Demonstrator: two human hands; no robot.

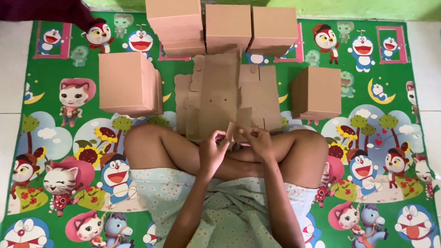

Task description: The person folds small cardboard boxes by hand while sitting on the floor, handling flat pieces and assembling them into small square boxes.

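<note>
Both forearms reach forward over the crossed legs. The left hand (pixel 212 149) and right hand (pixel 260 141) meet at the near edge of the flat cardboard sheet (pixel 220 98), each grip pinching a small flap (pixel 231 130) of it. The sheet lies on a green cartoon play mat (pixel 59 138). Folded cardboard boxes (pixel 128 82) stand left, right and beyond the sheet. White floor tiles (pixel 11 82) border the mat.

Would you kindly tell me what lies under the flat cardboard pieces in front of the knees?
The flat cardboard pieces lie overlapping on the cartoon-printed mat. Whatever print or object sits beneath them is covered.
</note>
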